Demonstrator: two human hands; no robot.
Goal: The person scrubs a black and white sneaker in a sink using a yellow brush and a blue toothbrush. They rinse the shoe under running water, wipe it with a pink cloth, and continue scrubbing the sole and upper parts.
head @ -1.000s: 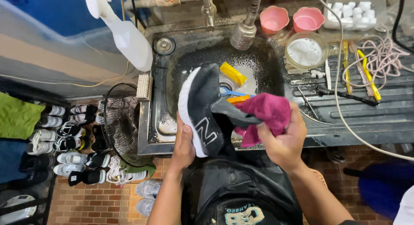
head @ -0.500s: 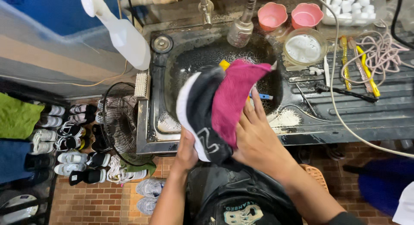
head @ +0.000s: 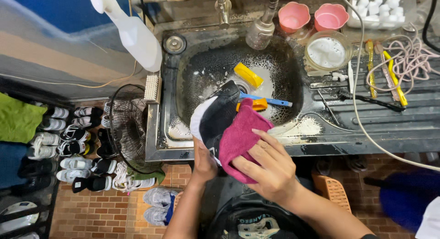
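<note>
Now the pink cloth (head: 238,140) is sliding lower on the black shoe (head: 215,115), over the sink (head: 160,129). Left hand (head: 204,163) is gripping the wet, bendy shoe's heel; right hand (head: 268,168) is pressing the soft cloth flat.

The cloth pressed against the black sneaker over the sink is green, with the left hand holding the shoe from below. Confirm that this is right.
Not quite: the cloth is magenta, not green, as the head view shows. The rest stands: the right hand presses it against the black sneaker over the sink, and the left hand holds the shoe from below.
</note>
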